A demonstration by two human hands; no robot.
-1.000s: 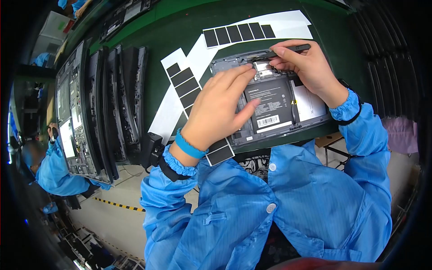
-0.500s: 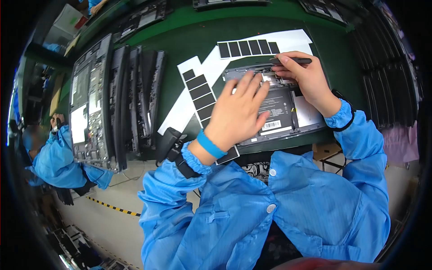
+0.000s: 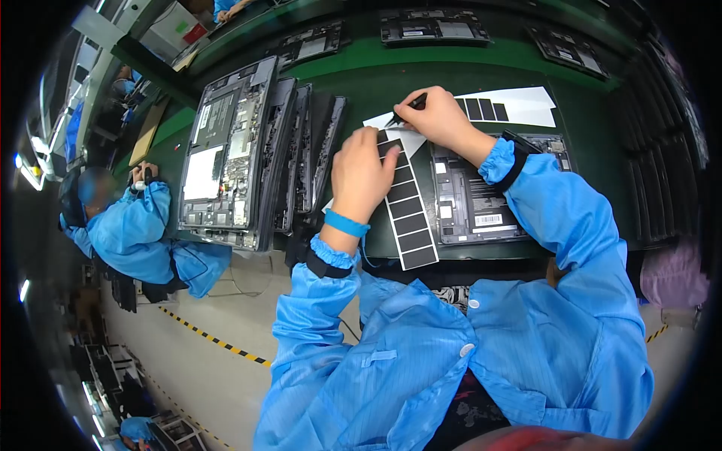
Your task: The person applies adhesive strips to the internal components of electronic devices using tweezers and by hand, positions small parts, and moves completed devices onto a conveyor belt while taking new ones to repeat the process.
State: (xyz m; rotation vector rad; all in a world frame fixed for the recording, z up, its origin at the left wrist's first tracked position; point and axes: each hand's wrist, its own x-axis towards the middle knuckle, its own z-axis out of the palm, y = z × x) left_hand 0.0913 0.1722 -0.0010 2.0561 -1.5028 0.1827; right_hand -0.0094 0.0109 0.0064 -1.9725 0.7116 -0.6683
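Observation:
My right hand (image 3: 440, 119) grips black tweezers (image 3: 406, 111), whose tips point down at the upper end of a white sheet with a column of black rectangular stickers (image 3: 410, 207). My left hand (image 3: 361, 171) lies over the upper left part of that sheet, thumb apart from the fingers, next to the tweezer tips. Whether a sticker is between the tips is too small to tell. Right of the sheet sits an opened laptop base (image 3: 445, 188) with its battery (image 3: 487, 197) exposed; my right forearm covers part of it.
Several opened laptop bases (image 3: 226, 150) stand stacked on edge at left. Another white sticker sheet (image 3: 526, 109) lies behind the laptop. More laptop bases (image 3: 435, 28) lie at the back. Dark panels (image 3: 662, 173) are lined up at right. A co-worker (image 3: 124, 218) sits at far left.
Both hands have left the laptop base and moved left to the sticker sheet. The tweezers have gone along in my right hand. The view has turned, shifting the scene rightward.

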